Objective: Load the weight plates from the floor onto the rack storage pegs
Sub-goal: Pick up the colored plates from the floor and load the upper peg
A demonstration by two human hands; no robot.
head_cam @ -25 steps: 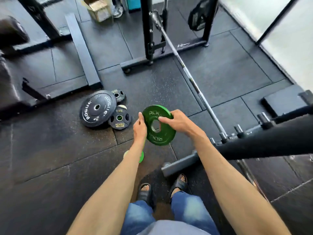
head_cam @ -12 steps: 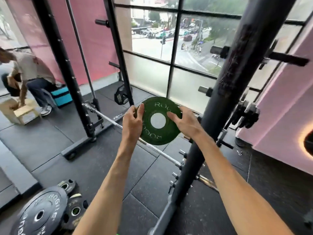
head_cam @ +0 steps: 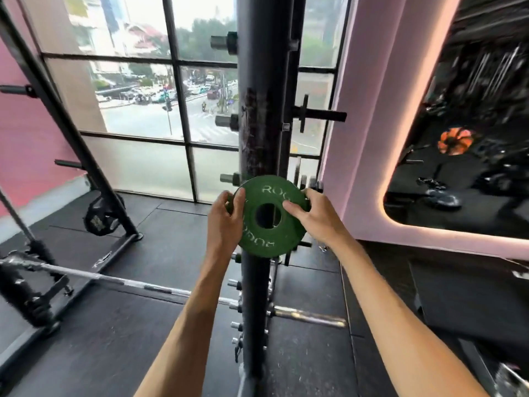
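Now left hand [head_cam: 226,222] and right hand [head_cam: 313,222] grip the green plate [head_cam: 257,242], perhaps touching the rack upright [head_cam: 257,124].

A small round green weight plate [head_cam: 259,239] with pale raised lettering stands upright at the centre of the frame, its face to the camera. The left hand [head_cam: 224,222] grips its left rim and the right hand [head_cam: 312,219] its right rim, in front of the black steel rack upright [head_cam: 257,110]. Short grey steel storage pegs [head_cam: 226,121] jut from the upright's left side, the lowest just beside the plate's upper left edge.
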